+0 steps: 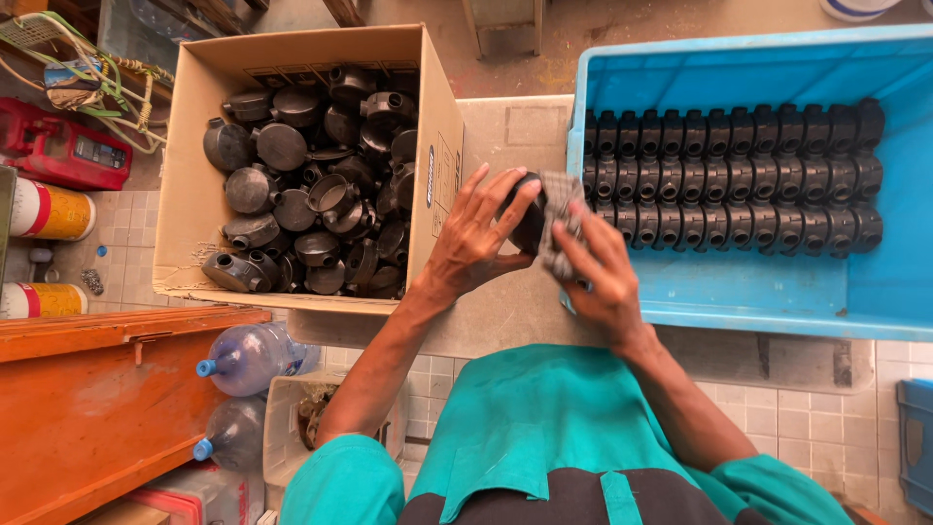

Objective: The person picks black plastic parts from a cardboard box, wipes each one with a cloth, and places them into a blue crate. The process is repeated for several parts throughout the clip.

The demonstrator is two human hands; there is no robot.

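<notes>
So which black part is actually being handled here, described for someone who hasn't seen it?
Between the brown cardboard box and the blue plastic crate, both hands meet. The left hand grips one round black plastic fitting; the right hand presses a grey cloth against it.

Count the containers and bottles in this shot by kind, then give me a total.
Cardboard box: 1
Blue crate: 1
Clear plastic bottles: 2
Yellow and red cans: 2
Total: 6
</notes>
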